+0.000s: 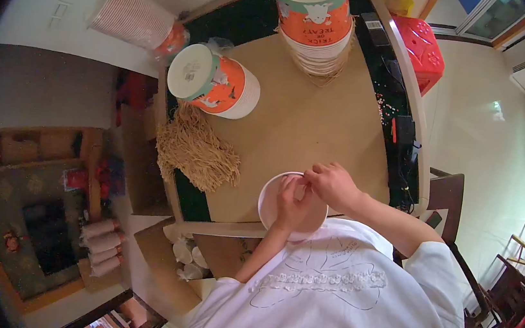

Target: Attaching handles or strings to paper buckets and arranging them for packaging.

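Note:
A white paper bucket (269, 198) stands open-mouthed at the near edge of the brown cardboard-covered table (293, 122). My left hand (290, 205) reaches into its mouth, fingers curled against the inner rim. My right hand (333, 184) grips the far right rim, fingertips pinched together over the opening. What the fingers pinch is too small to tell. A heap of tan string pieces (198, 149) lies on the table to the left of the bucket.
Two stacks of orange-and-white printed buckets stand upside down: one (218, 85) at the left, a taller one (314, 22) at the far edge. A red plastic stool (426, 48) stands beyond the table. Dark chairs (508, 283) are at the right; rolled cups (99, 246) lie lower left.

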`<state>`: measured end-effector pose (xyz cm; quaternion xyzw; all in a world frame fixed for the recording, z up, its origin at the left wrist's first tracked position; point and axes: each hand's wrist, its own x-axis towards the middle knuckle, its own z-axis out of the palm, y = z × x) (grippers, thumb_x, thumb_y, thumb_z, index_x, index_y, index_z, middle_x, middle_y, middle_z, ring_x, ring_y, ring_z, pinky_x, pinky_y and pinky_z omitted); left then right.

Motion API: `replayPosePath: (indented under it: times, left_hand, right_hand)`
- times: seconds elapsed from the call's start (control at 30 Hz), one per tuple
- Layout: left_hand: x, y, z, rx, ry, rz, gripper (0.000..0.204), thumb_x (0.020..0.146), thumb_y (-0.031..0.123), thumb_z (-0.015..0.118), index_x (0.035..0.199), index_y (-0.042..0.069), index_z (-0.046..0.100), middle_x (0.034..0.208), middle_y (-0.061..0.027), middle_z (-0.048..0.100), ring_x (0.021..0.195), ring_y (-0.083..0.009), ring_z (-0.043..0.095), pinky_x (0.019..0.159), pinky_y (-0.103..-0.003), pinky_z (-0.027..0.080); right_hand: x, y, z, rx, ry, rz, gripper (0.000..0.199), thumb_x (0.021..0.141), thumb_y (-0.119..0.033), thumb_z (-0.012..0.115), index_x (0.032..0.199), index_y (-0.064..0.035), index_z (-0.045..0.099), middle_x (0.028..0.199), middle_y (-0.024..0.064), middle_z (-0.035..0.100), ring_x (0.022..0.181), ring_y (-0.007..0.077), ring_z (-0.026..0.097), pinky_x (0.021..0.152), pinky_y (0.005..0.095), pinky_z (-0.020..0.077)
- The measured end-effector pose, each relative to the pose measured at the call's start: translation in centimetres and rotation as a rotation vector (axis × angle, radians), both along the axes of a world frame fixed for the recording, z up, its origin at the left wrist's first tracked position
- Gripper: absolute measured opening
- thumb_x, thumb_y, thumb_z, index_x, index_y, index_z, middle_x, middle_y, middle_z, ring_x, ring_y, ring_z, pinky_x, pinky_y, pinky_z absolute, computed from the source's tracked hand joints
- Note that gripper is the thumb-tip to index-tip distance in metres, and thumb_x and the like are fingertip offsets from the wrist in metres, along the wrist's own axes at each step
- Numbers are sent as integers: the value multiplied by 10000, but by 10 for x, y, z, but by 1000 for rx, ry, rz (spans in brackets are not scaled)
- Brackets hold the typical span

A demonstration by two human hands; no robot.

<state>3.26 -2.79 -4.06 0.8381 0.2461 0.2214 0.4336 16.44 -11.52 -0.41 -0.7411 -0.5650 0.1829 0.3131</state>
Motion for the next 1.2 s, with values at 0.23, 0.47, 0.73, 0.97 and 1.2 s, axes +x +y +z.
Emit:
replayPosePath:
  times: [0.23, 0.47, 0.73, 0.97, 1.2]
  left_hand:
    - [-2, -1, -1, -70, 31, 32, 115, 755, 63, 643, 847, 34, 581, 849, -113, 596, 835, -295, 568, 739, -369, 456]
    - [-2, -1, -7, -100, -31, 21, 101, 765, 58, 635, 850, 33, 587, 841, -106, 604, 814, -273, 581, 726, -349, 464]
    - [-1, -4, -11, -86, -29, 53, 103, 766, 39, 624, 860, 32, 583, 833, -99, 604, 800, -253, 586, 712, -337, 474]
    - [-2, -5, -12, -180, -28, 56, 105, 779, 28, 615, 877, 23, 580, 823, -90, 596, 770, -208, 585, 704, -303, 481]
    - [-10, 4, -17, -499, 8, 68, 69, 832, 52, 610, 876, 3, 590, 793, -30, 615, 749, -82, 566, 693, -236, 470]
  right_hand:
    - [1, -1, -10, -6, 42, 31, 144, 715, -142, 618, 840, -88, 569, 779, 87, 567, 737, 291, 576, 671, 397, 458]
    - [-4, -8, -15, 40, 123, -27, 167, 730, -157, 621, 854, -74, 547, 805, 107, 565, 743, 323, 578, 633, 415, 474]
    - [-13, -11, -34, 162, 613, -238, 164, 699, -25, 663, 827, -37, 562, 793, 94, 566, 702, 235, 583, 621, 326, 481]
    - [-22, -12, -45, 208, 941, -332, 107, 794, -63, 651, 832, -11, 564, 788, 33, 566, 717, 101, 563, 633, 252, 480]
    - [-13, -12, -49, 52, 1005, -240, 116, 814, -89, 641, 862, -17, 563, 788, 45, 587, 722, 110, 571, 648, 258, 487]
